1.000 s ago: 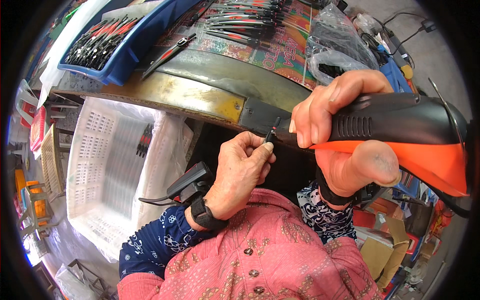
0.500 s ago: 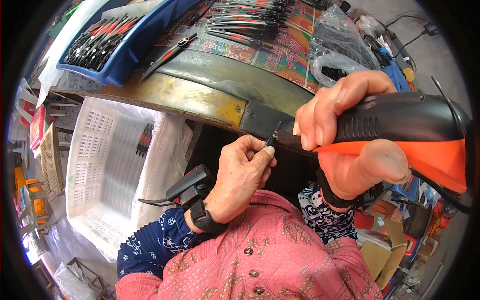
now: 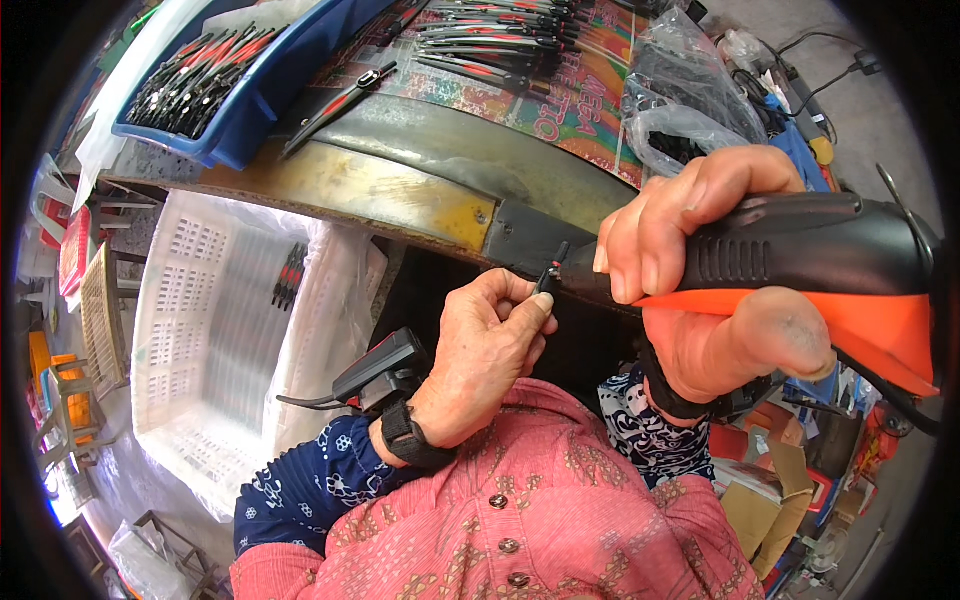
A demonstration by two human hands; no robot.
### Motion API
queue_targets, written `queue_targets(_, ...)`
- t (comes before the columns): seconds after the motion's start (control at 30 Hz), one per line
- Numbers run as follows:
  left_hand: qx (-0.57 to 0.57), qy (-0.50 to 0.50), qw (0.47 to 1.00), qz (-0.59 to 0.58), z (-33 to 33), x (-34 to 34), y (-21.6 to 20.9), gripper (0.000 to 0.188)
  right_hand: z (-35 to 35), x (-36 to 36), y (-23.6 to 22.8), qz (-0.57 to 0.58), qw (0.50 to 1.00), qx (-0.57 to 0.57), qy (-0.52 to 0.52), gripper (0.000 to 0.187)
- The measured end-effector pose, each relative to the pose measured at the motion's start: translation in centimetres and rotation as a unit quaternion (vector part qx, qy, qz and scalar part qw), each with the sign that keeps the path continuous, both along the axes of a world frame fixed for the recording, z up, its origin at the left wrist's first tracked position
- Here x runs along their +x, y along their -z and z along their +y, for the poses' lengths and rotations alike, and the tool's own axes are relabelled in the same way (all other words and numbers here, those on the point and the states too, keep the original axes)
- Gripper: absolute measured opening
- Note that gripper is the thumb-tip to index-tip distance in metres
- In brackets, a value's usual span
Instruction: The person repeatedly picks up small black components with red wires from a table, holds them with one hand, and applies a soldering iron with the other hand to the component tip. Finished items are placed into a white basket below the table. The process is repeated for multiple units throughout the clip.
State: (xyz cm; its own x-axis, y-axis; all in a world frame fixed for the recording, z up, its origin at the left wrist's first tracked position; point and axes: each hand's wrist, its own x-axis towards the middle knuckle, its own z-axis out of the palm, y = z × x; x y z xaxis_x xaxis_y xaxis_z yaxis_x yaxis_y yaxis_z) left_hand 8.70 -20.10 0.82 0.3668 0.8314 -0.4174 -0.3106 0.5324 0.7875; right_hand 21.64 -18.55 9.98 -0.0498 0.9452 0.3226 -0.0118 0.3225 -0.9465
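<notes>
My left hand (image 3: 492,330) pinches a small, slim black piece (image 3: 546,284) between thumb and fingertips, just off the bench's front edge. A tiny reddish spot shows near its top. My right hand (image 3: 690,225) grips a black and orange power screwdriver (image 3: 790,245), its fingers over the top and its thumb below. The screwdriver's narrow black nose points left and meets or nearly meets the piece; the exact contact is too small to tell. Nearest to both hands is the dark plate (image 3: 525,238) on the bench edge.
A blue bin (image 3: 245,125) holds many slim black-and-red pieces. One similar piece (image 3: 338,108) lies on the metal bench top (image 3: 420,140), with rows of others (image 3: 490,45) farther back. A clear plastic bag (image 3: 690,90) sits at right. Below stands a white lined crate (image 3: 185,340).
My right hand and the screwdriver have shifted slightly to the right. My left hand keeps its pinch on the black piece, almost unmoved.
</notes>
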Motion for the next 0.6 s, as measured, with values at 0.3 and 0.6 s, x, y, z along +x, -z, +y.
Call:
queue_targets(0.3,0.056,-0.018,0.998,0.019,-0.2,0.0,-0.2,0.009,0.3,-0.1,-0.5,-0.047,0.999,-0.016,-0.007,0.079)
queue_targets(0.6,-0.003,-0.02,1.0,-0.019,-0.1,0.1,-0.2,0.009,1.1,-1.6,0.5,-0.045,0.995,0.063,0.056,0.072)
